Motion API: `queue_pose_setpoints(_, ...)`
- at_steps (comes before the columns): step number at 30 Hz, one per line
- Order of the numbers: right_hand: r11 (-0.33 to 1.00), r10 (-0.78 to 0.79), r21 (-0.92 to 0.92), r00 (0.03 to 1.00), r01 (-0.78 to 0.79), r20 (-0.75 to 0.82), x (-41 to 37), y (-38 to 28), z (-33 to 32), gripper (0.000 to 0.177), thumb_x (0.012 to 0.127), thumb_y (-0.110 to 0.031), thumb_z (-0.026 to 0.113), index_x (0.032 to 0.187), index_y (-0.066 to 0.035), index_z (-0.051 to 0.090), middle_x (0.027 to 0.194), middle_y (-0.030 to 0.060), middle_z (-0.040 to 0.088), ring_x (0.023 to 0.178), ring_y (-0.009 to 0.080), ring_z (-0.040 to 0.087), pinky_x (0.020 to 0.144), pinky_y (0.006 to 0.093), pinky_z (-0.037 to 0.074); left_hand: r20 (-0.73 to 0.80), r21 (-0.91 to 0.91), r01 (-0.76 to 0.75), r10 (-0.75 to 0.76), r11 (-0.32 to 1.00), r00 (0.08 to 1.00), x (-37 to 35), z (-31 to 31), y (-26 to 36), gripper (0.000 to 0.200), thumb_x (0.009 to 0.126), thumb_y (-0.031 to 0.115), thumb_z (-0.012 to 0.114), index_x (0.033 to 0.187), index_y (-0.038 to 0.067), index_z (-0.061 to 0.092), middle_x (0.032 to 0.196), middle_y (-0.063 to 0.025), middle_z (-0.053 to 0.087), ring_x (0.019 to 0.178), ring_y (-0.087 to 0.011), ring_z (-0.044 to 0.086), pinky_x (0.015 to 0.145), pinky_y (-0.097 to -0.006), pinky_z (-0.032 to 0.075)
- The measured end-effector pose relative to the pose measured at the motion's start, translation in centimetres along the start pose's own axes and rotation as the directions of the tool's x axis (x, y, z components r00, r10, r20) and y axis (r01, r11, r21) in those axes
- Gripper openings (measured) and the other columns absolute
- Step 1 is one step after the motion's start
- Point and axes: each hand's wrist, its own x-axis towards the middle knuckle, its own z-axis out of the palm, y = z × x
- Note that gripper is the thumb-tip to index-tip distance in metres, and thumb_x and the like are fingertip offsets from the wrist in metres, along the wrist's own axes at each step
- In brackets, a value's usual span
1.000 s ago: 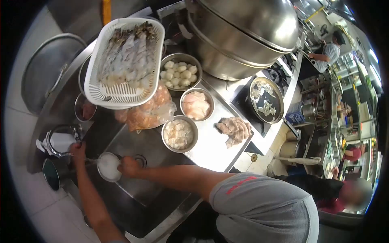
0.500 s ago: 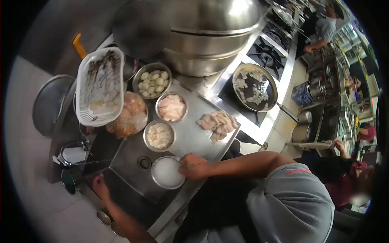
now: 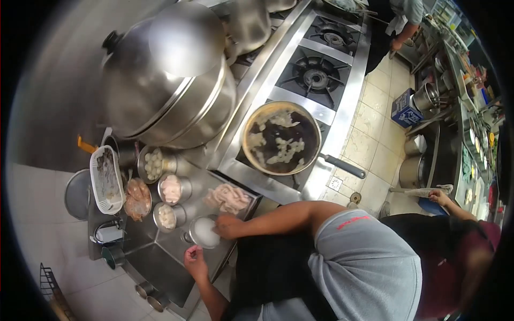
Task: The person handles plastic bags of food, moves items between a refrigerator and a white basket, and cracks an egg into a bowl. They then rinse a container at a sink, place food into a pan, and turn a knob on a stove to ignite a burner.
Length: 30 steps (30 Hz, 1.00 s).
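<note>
My right hand (image 3: 226,227) is closed on the rim of a metal bowl (image 3: 206,233) that holds something white, at the edge of the steel sink counter. My left hand (image 3: 196,261) is just beside that bowl, its fingers loosely bent and apart, with nothing seen in them. Close by lies a pile of pale raw meat strips (image 3: 231,198). Behind the bowl stand a bowl of chopped pale food (image 3: 166,216), a bowl of pale pink meat (image 3: 171,189) and a bowl of white balls (image 3: 153,163).
A frying pan (image 3: 281,138) with pale bits in dark liquid sits on the stove, its handle jutting out. A big steel steamer (image 3: 166,101) stands at the back. A white basket of shrimp (image 3: 107,179) is by the tap. Two other people work nearby.
The view has swung toward the stove. My left hand has come from near the tap to beside the bowl of white contents. My right hand still holds that bowl.
</note>
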Motion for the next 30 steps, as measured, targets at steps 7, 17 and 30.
queue_pose_setpoints(7,0.974,-0.184,0.159,0.975,0.163,0.124,-6.4,-0.7,-10.2,0.047,0.083,-0.044,0.059,0.083,0.002,0.065,0.085,0.0229,0.064,0.085,0.0351,0.063,0.075,0.0416,0.048,-0.104,0.181,-0.064,0.084,0.981,0.991,-3.8,3.0,8.6,0.016,0.08,0.011,0.069,0.09,0.0,0.061,0.089,-0.0072,0.059,0.082,-0.0159,0.055,0.076,-0.0292,0.044)
queue_pose_setpoints(17,0.961,0.237,0.249,0.822,-0.12,-0.518,-23.0,2.3,-34.0,0.031,0.086,-0.033,0.064,0.083,-0.002,0.067,0.073,0.0087,0.066,0.068,0.0163,0.062,0.064,0.031,0.049,-0.326,0.141,-0.446,0.467,0.884,0.822,-2.3,7.9,18.5,0.021,0.086,0.01,0.06,0.101,-0.005,0.056,0.117,-0.0112,0.053,0.102,-0.0208,0.054,0.084,-0.0319,0.046)
queue_pose_setpoints(30,0.659,0.749,0.558,0.369,-0.505,-0.551,-40.1,25.6,-45.8,0.037,0.087,-0.031,0.061,0.091,0.006,0.062,0.079,0.0139,0.066,0.068,0.021,0.067,0.053,0.0309,0.052,0.402,-0.327,-0.11,0.243,0.939,0.883,-13.3,25.6,25.2,0.011,0.087,0.008,0.063,0.093,-0.001,0.061,0.094,-0.0067,0.061,0.082,-0.0126,0.057,0.077,-0.0254,0.046)
